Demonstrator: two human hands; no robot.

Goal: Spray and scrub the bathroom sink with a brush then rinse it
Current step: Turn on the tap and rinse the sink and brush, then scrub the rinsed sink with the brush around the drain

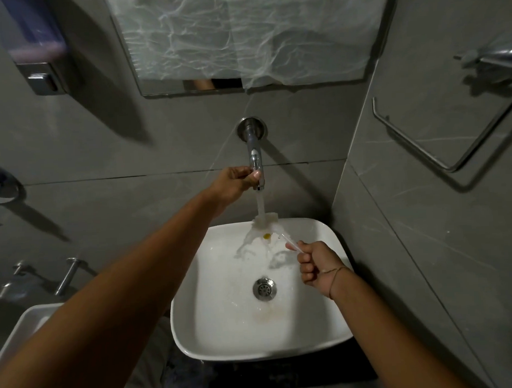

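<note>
1. We see a white square sink (195, 326) mounted against grey tiled walls, viewed from above, with a metal drain (264, 288) near the middle of its basin.
2. A chrome faucet (255, 159) comes out of the back wall above the far rim of the sink, and a stream of water (260, 204) falls from its spout.
3. Our left hand (234, 184) reaches up to the faucet; its fingers curl around the spout end, with the thumb tip pressed against the metal.
4. Our right hand (317, 268) hovers over the right side of the basin, closed in a fist around the clear handle of a brush (271, 222), fingers pressed tight together; a thin bracelet circles that wrist.
5. The brush head sits at the far rim of the sink, directly under the falling water, which splashes off it into the basin.
6. A small yellow spot (267, 236) shows just below the brush head; we cannot tell whether it belongs to the brush or to the sink.
7. Wet streaks spread over the basin floor, with a faint brownish stain in front of the drain.
8. A mirror (243, 40) covered with wrinkled plastic film hangs above the faucet, and a metal towel ring (438, 141) is fixed to the right wall.
</note>
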